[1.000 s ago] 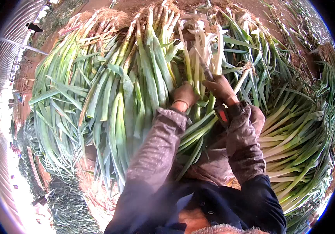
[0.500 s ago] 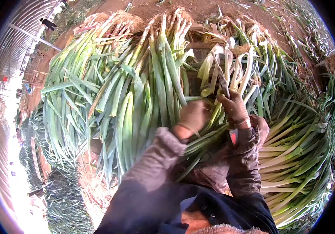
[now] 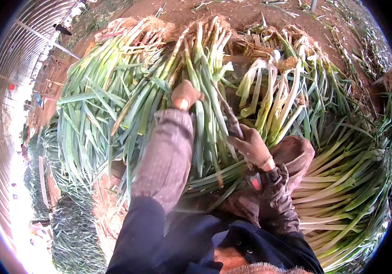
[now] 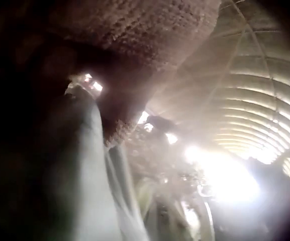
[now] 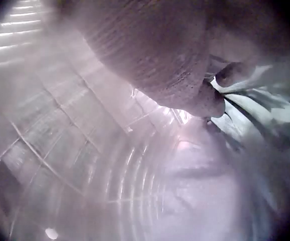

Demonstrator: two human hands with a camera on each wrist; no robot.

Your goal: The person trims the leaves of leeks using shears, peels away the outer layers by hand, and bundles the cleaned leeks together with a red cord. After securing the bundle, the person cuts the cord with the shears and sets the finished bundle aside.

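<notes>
My gloved left hand (image 3: 186,94) has reached into the untrimmed leeks (image 3: 203,109), its fingers curled round a leek stalk below the roots. In the left wrist view, a pale leek leaf (image 4: 92,170) runs down from under the glove (image 4: 150,35). In the gloved right hand (image 3: 252,146) is a knife (image 3: 225,107), gripped by its dark handle, its long narrow blade pointing up and left across the leek leaves. The right wrist view shows mainly the glove (image 5: 155,55) and some leaves (image 5: 250,105). Paler leeks (image 3: 273,98) with stripped stalks lie just beyond the right hand.
Cleaned leeks (image 3: 333,182) with white stalks are piled at the right, beside the person's bent knee (image 3: 294,153). More leafy leeks (image 3: 95,100) spread out at the left, roots away from the person. Bare soil (image 3: 260,16) lies behind them, and a ribbed greenhouse wall (image 3: 8,68) stands at far left.
The left hand left the paler leeks in the middle and moved left and away, onto the untrimmed leeks. The right hand, still holding the knife, drew nearer the body.
</notes>
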